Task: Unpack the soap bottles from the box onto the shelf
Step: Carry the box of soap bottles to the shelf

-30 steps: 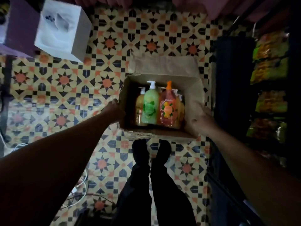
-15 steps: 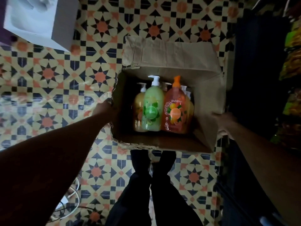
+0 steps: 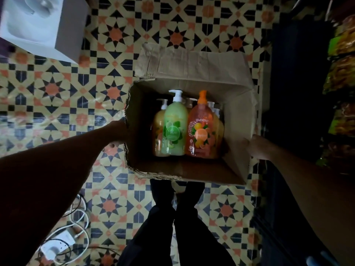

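Step in hand: the person is carrying or positioning the open cardboard box [image 3: 192,169], one hand on each side wall; no bottle has been taken out yet, by the look of the full cluster inside.
Left hand: the left hand [image 3: 118,134] grips the box's left wall at its torn edge, fingers closed around the cardboard.
Right hand: the right hand [image 3: 256,146] is pressed against the right wall, fingers wrapped on it; the exact finger spread is too dark to tell.
Soap bottles: upright and packed together in the box, a green bottle [image 3: 175,127] and an orange bottle [image 3: 200,129] in front, others behind.
Shelf: the shelf [image 3: 342,77], stocked with packets, stands to the right, well apart from the bottles.
Next move: probably settle the box near the shelf, free one hand, and lift a front bottle by its neck or body.
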### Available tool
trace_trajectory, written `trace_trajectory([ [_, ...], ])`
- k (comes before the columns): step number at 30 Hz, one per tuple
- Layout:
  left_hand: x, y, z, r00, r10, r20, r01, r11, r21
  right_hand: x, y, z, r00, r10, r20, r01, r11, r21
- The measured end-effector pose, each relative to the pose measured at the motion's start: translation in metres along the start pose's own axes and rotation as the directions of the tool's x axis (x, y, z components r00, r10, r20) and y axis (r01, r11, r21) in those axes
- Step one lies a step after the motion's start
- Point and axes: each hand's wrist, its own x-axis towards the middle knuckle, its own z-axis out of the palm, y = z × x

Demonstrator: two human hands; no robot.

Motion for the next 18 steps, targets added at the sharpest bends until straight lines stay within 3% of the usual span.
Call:
trace_trajectory([
  [9,-0.011,-0.014,0.005,0.998,0.027,0.059,-0.024,0.998,-0.054,-0.021,0.008,0.004,0.999,-0.032,-0.042,0.035,0.997,0.066],
  [18,-0.045,-0.041,0.015,0.986,0.047,0.162,-0.038,0.997,-0.06,-0.068,0.029,0.017,0.995,-0.093,0.047,0.093,0.996,0.013],
])
